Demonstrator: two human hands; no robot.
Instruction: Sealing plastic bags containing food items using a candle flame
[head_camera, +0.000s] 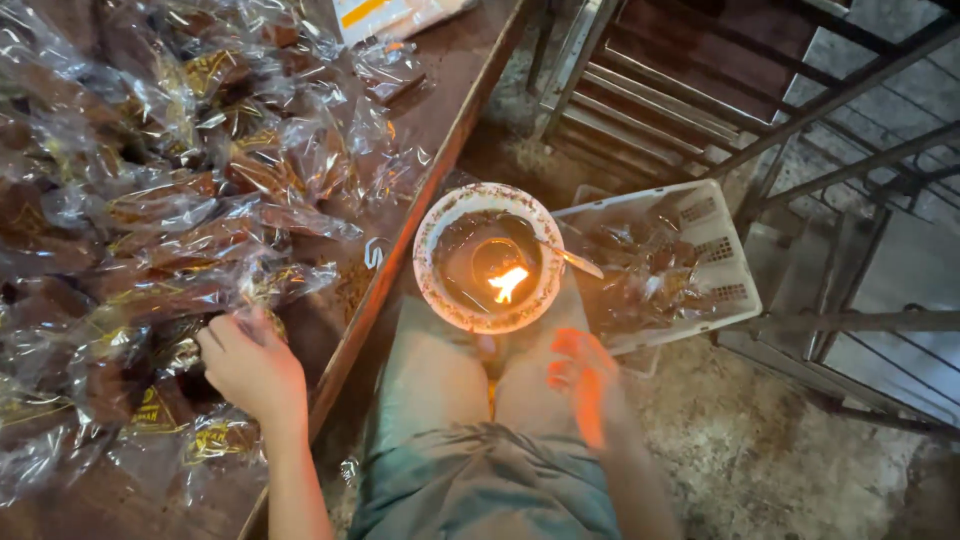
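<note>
My left hand (250, 365) rests on the brown table (440, 110), fingers curled on a clear plastic packet (262, 322) at the edge of a big heap of packets of brown food (150, 190). My right hand (585, 380) hovers blurred over my right knee, fingers apart, holding nothing that I can see. On my knees sits a round patterned bowl (432, 285) with a small flame (508, 284) burning inside and a metal spoon (572, 260) leaning over its rim.
A white plastic basket (722, 262) with several sealed packets stands on the floor right of the bowl. Metal racks and bars (800, 110) fill the upper right. A white box (390, 15) lies at the table's far end. Rough concrete floor (760, 450) lies below.
</note>
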